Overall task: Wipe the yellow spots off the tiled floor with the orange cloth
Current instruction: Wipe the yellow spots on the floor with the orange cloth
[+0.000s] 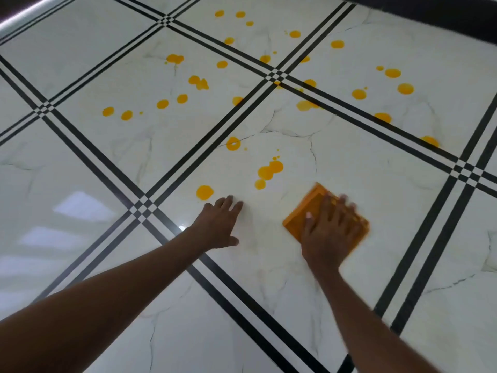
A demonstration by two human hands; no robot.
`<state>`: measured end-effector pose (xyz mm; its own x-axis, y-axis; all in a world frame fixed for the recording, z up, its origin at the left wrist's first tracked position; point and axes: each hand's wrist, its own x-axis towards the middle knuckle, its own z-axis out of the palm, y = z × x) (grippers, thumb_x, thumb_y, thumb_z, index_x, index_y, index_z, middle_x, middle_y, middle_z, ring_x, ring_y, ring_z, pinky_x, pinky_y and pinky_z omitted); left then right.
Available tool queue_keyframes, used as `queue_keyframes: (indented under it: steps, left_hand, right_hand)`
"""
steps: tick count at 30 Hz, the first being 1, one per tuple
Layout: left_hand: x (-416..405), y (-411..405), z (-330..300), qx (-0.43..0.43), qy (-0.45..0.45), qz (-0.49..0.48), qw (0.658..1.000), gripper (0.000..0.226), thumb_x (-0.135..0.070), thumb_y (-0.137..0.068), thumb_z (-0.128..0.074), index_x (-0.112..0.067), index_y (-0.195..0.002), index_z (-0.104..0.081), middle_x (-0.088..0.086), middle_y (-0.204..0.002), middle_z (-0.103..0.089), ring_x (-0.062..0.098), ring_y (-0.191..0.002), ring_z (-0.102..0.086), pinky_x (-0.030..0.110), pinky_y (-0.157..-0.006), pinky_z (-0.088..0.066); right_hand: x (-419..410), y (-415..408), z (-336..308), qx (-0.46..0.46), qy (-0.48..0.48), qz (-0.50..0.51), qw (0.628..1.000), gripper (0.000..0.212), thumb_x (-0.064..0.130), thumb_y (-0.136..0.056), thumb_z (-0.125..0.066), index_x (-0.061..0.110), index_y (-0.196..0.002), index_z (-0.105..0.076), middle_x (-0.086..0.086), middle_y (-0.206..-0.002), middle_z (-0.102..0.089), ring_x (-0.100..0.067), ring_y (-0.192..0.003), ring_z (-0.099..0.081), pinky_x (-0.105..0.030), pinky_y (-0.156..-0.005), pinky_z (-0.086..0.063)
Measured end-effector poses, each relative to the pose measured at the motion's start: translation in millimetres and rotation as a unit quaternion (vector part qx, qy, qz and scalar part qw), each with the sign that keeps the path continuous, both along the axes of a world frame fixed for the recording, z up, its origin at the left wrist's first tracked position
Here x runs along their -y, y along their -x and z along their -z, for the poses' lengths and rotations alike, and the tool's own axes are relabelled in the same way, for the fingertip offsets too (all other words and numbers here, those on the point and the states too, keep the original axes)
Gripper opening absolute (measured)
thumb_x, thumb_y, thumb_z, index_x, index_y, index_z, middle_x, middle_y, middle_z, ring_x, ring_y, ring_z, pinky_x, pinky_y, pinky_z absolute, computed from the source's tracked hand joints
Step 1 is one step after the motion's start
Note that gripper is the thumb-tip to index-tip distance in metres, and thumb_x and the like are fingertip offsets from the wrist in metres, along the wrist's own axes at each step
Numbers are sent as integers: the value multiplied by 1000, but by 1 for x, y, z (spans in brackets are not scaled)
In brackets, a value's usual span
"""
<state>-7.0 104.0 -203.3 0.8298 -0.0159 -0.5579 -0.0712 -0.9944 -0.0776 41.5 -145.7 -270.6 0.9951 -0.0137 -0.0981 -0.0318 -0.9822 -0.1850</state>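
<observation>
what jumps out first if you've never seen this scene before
The scatter of yellow spots across the white tiled floor, thickest in the upper middle, with a cluster just beyond the hands. Next, the orange cloth at lower centre right, pressed flat under the right hand. The left hand lies flat on the tile beside it, near one spot.

We see a white tiled floor [80, 184] with black line bands. An orange cloth [304, 214] lies flat on it; yellow spots [269, 169] scatter just beyond and far past the cloth.
</observation>
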Motion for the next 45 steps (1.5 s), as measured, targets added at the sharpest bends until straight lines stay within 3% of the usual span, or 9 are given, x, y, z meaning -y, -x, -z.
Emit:
queue_keyframes:
  steps: [3,8,14,20,26,30,34,40,45]
  left_hand:
    - [-1,14,15,2,-11,18,1000,121,-60,-80,-70,-11,-158,8,22,-164,11,37,-152,-6,46,-118,-26]
    - [-13,22,25,31,27,15,999,123,-58,-79,-72,-17,-158,12,16,-165,17,32,-154,1,45,-121,-23]
    - [-11,21,25,32,41,10,999,122,-55,-80,-73,-16,-158,14,17,-164,21,33,-154,5,46,-122,-21]
    - [-21,21,24,36,64,12,997,121,-62,-80,-69,-23,-158,15,10,-165,21,28,-154,5,44,-122,-18]
    - [-19,18,21,46,62,18,997,123,-64,-76,-71,-21,-159,9,11,-166,13,28,-154,-1,41,-120,-22]
    - [-20,16,15,31,48,30,998,122,-64,-78,-69,-20,-159,11,13,-166,14,30,-154,-2,42,-119,-26]
    - [-24,20,14,39,59,28,997,121,-62,-78,-71,-23,-159,9,9,-167,13,26,-154,-3,40,-118,-29]
    - [-10,13,15,59,38,10,998,109,-63,-83,-64,-16,-160,-4,15,-166,0,31,-151,-13,41,-114,-35]
    - [-3,7,8,27,19,6,999,105,-52,-86,-68,-16,-160,-4,18,-165,-4,33,-150,-16,43,-114,-37]
  right_hand:
    - [-33,43,-11,-22,-46,113,992,75,50,-99,-37,13,-162,-21,-23,-169,-15,-48,-153,-15,-68,-121,-8]
    - [-53,-59,11,35,28,-234,971,72,55,-96,-37,22,-160,-30,-13,-168,-27,-40,-153,-26,-65,-122,-14]
    - [-29,-12,1,57,1,167,984,72,51,-99,-38,15,-160,-27,-21,-168,-19,-46,-153,-18,-69,-120,-12]
    - [-61,-53,11,40,19,-280,959,73,56,-97,-33,24,-162,-27,-13,-170,-21,-40,-155,-21,-66,-122,-11]
    - [-16,-17,6,76,-5,152,985,70,54,-101,-34,18,-161,-27,-18,-169,-20,-44,-154,-19,-67,-120,-15]
    - [-56,113,-7,38,-18,-13,999,76,56,-99,-35,19,-164,-18,-17,-171,-9,-45,-156,-12,-66,-123,-5]
    - [-41,-2,11,47,14,-226,973,75,55,-95,-43,23,-161,-28,-12,-170,-21,-40,-155,-20,-66,-123,-10]
    - [-9,11,3,60,-22,218,974,73,51,-99,-39,17,-161,-25,-20,-169,-18,-47,-154,-16,-70,-121,-9]
    - [-70,63,1,42,-37,-155,986,74,57,-98,-34,24,-163,-21,-12,-172,-14,-40,-157,-14,-65,-123,-4]
